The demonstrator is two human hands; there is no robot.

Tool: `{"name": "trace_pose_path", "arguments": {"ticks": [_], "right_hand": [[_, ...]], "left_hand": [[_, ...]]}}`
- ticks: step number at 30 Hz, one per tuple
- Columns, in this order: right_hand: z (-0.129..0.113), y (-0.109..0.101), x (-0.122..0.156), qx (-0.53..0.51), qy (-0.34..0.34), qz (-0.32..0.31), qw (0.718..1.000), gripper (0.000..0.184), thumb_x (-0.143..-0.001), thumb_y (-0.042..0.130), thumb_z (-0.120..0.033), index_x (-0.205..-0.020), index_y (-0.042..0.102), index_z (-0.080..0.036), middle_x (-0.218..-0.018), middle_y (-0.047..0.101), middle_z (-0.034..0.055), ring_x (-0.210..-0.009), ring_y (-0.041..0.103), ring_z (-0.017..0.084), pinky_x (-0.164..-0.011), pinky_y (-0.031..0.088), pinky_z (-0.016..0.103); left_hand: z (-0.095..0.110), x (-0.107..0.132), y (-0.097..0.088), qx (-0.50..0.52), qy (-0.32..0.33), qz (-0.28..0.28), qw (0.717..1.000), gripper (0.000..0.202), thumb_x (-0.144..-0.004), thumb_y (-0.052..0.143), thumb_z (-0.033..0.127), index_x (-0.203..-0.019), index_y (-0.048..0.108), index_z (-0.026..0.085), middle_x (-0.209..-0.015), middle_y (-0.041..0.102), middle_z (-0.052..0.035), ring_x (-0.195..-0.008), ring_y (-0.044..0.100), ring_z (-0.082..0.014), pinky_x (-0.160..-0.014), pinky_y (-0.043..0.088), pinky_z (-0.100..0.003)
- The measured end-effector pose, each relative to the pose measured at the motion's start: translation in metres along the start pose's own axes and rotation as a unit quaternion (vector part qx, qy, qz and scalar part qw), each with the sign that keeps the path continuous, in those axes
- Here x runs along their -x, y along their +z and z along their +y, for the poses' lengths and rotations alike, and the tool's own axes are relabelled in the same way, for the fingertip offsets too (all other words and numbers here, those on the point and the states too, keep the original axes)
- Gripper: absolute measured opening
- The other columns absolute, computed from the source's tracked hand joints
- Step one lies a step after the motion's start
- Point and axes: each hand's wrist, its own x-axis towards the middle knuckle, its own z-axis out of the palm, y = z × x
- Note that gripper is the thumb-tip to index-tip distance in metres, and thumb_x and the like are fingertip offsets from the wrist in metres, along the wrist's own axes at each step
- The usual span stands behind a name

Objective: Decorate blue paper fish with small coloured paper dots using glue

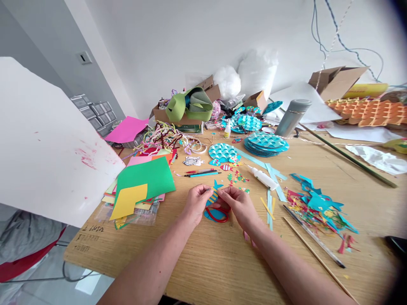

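Observation:
Between both hands is a small blue paper fish [213, 195] with yellow stripes, its tail pointing away from me. My left hand [199, 202] pinches its left side. Fingers of my right hand [235, 202] are closed at its right edge. Under the hands lie red-handled scissors [219, 215] on the table, and a blue paper piece [212, 215] sits beneath them. Just beyond are a round turquoise woven paper fish body [223, 152], a small striped paper fish [227, 167] and several pens [202, 173]. A white glue bottle [264, 178] lies to the right.
Coloured paper sheets [144, 180] are piled at left beside a white board [47, 140]. At right lie paper scraps [321, 203], a brush [313, 235] and a wooden stick [318, 256]. Behind stand stacked turquoise discs [266, 144] and a grey thermos [292, 117].

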Motion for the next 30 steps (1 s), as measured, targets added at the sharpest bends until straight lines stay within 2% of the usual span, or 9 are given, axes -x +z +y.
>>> {"name": "trace_pose_path", "arguments": {"ticks": [7, 11, 18, 26, 30], "right_hand": [[-0.0002, 0.0003, -0.0004, -0.007, -0.002, 0.008, 1.000, 0.044, -0.052, 0.079, -0.056, -0.064, 0.059, -0.018, -0.054, 0.062, -0.0015, -0.046, 0.059, 0.015, -0.047, 0.049, 0.027], [-0.0007, 0.0001, 0.0003, -0.001, -0.004, 0.008, 1.000, 0.046, -0.051, 0.079, -0.057, -0.064, 0.059, -0.018, -0.053, 0.062, -0.0016, -0.047, 0.059, 0.015, -0.049, 0.050, 0.027], [-0.0006, -0.0004, 0.0012, 0.018, 0.013, -0.008, 1.000, 0.045, -0.053, 0.078, -0.057, -0.068, 0.060, -0.018, -0.052, 0.063, -0.0002, -0.049, 0.062, 0.017, -0.053, 0.051, 0.028], [0.0060, -0.0041, -0.0035, 0.030, -0.001, 0.006, 1.000, 0.045, -0.055, 0.076, -0.058, -0.068, 0.060, -0.018, -0.055, 0.062, 0.0000, -0.050, 0.060, 0.016, -0.052, 0.049, 0.029], [0.0043, -0.0034, -0.0029, 0.038, -0.011, 0.007, 0.999, 0.044, -0.056, 0.075, -0.057, -0.067, 0.060, -0.017, -0.054, 0.060, -0.0010, -0.048, 0.057, 0.014, -0.049, 0.045, 0.026]], "left_hand": [[-0.0003, 0.0000, 0.0005, -0.008, -0.006, 0.005, 1.000, 0.029, -0.056, 0.078, 0.031, -0.072, 0.061, 0.013, -0.073, 0.059, -0.0019, -0.067, 0.059, -0.0145, -0.048, 0.052, -0.024], [0.0010, 0.0008, 0.0013, -0.012, -0.006, 0.003, 1.000, 0.029, -0.055, 0.077, 0.032, -0.070, 0.060, 0.013, -0.072, 0.058, -0.0011, -0.067, 0.057, -0.0147, -0.048, 0.053, -0.026], [0.0035, 0.0029, 0.0025, -0.019, -0.007, 0.012, 1.000, 0.026, -0.054, 0.076, 0.030, -0.068, 0.061, 0.013, -0.073, 0.057, -0.0013, -0.070, 0.054, -0.0140, -0.048, 0.053, -0.024], [0.0044, 0.0003, -0.0003, 0.020, -0.046, -0.027, 0.998, 0.024, -0.059, 0.072, 0.031, -0.069, 0.061, 0.012, -0.065, 0.059, -0.0018, -0.058, 0.056, -0.0134, -0.047, 0.053, -0.027], [0.0054, -0.0011, -0.0017, 0.039, -0.051, -0.027, 0.998, 0.022, -0.061, 0.068, 0.030, -0.070, 0.062, 0.012, -0.065, 0.060, -0.0024, -0.057, 0.056, -0.0135, -0.045, 0.051, -0.026]]}}
